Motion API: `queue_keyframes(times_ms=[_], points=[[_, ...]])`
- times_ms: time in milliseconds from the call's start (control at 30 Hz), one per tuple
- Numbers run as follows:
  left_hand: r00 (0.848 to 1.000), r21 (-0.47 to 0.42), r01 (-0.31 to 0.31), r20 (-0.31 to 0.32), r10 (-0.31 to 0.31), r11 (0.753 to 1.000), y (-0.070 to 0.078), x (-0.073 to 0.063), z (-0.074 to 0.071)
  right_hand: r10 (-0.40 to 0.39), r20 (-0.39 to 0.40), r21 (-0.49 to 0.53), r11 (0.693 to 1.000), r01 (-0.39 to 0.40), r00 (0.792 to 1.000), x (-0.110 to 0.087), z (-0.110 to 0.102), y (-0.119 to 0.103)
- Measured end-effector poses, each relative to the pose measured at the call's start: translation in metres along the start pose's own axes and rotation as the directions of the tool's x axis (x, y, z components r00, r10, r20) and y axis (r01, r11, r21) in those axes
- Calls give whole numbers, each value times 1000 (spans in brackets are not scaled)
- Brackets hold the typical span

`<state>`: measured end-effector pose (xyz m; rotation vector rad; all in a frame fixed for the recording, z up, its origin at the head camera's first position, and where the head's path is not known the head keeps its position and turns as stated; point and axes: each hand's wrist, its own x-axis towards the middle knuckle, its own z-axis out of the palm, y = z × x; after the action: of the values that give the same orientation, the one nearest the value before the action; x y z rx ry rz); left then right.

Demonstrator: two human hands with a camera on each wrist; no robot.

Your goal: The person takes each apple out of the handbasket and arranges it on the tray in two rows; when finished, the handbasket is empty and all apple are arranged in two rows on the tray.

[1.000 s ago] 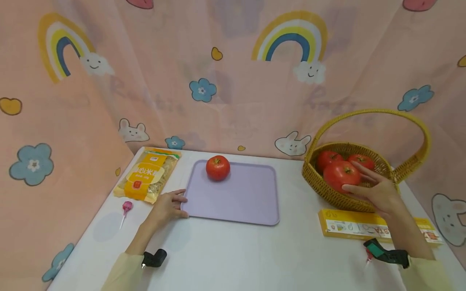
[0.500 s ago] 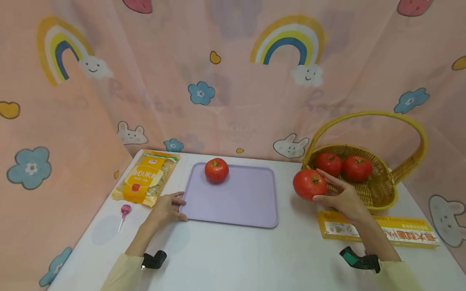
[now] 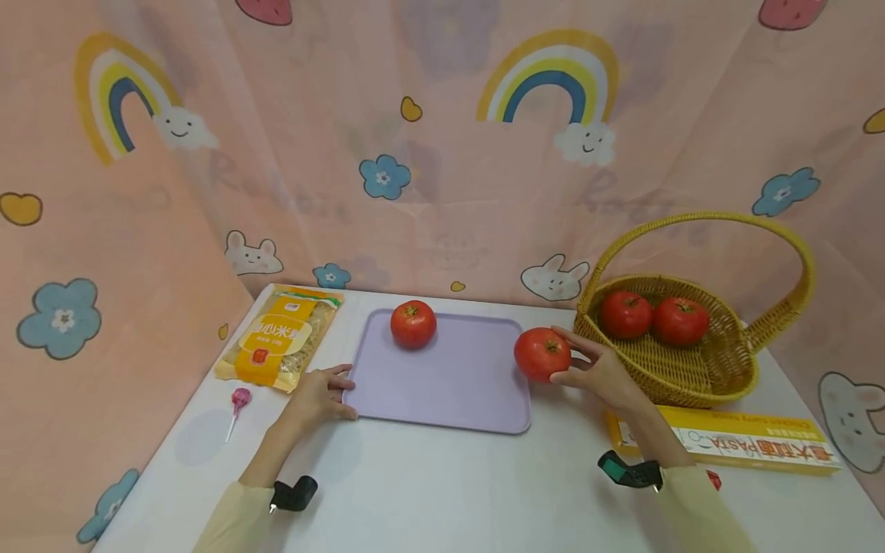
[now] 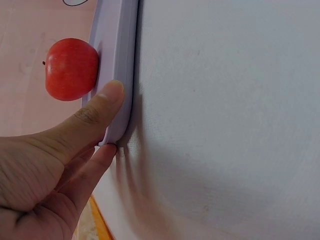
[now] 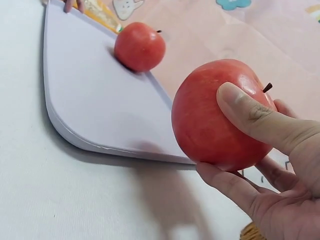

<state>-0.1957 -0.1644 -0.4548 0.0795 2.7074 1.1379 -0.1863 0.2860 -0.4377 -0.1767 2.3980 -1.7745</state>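
Red, round, glossy fruit (image 3: 542,355) held in right hand (image 3: 603,376) by the right edge of a lilac rectangular tray (image 3: 442,388); probably firm, slightly slippery, bruisable, best cupped round its widest part. Left hand (image 3: 315,395) grips the tray's near-left corner.

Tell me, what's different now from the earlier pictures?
The right hand has lifted one red fruit out of the wicker basket and carried it leftward, to near the right edge of the purple tray. It is still gripped. Two other fruits remain in the basket. Unchanged: the left hand at the tray's left edge, and the single fruit on the tray.
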Motion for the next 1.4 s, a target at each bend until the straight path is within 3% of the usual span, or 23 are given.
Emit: queue_keyframes(times_ms=[333, 600, 1233, 1400], points=[[999, 42, -28, -19, 29, 999, 0, 0, 0, -48, 63, 11, 999, 47, 997, 29, 18, 2], [1000, 37, -1, -19, 2, 999, -4, -1, 2, 19, 79, 88, 996, -26, 997, 50, 39, 4], [1000, 3, 8, -23, -8, 1000, -3, 2, 4, 133, 73, -30, 991, -131, 988, 92, 52, -6], [1000, 0, 12, -26, -12, 1000, -4, 3, 4, 124, 59, -76, 990, -119, 991, 99, 60, -12]])
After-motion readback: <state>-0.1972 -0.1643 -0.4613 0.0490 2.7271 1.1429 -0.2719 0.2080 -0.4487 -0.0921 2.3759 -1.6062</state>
